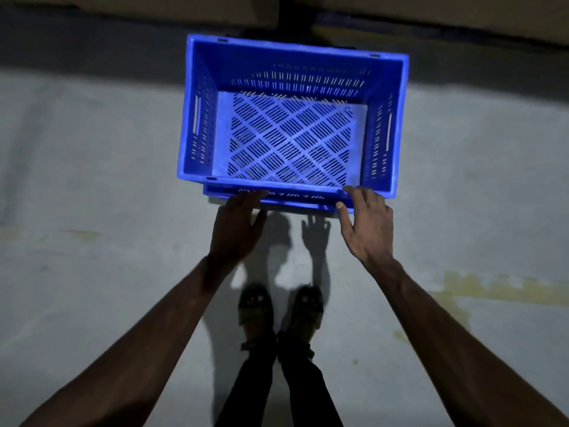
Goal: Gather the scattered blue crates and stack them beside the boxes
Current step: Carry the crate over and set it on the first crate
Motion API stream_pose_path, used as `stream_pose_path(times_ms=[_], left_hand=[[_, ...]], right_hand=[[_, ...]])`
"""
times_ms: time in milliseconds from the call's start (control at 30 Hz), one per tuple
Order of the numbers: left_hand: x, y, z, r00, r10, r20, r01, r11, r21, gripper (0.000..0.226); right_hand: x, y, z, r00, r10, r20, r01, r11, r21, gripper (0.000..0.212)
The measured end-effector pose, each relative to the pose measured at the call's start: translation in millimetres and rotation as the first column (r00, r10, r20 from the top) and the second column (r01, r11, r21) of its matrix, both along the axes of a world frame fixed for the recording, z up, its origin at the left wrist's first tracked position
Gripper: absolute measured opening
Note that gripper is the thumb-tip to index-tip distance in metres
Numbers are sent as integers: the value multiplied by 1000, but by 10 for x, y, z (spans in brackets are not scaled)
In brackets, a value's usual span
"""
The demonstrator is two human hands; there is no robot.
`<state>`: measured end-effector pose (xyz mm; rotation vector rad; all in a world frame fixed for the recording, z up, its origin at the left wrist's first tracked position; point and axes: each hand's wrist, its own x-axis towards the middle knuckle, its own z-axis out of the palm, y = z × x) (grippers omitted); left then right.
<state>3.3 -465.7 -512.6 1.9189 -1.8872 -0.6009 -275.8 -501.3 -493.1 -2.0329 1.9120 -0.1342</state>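
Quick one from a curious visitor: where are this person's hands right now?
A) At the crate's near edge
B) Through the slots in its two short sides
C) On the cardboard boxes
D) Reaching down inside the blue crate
A: the left hand and the right hand both sit at the near rim of the blue crate, fingers loosely spread, well away from its side slots.
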Motion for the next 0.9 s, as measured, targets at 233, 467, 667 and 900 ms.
stream_pose_path(times_ms=[233,467,667,900], left_hand=[[135,-395,-351,908,-172,382,206,977,-51,60],[194,-667,-629,926,-216,308,215,976,37,53],[209,-636,-721,934,-197,297,214,976,-27,44],[206,-638,-681,941,-195,276,213,976,-36,40]], right_hand=[[255,-371,-370,982,183,-46,-180,981,67,64],[503,-508,-612,945,251,-209,-252,967,19,70],[402,-610,-667,886,380,-266,-403,915,-35,41],[409,-616,-660,897,373,-238,-386,923,-6,30]])
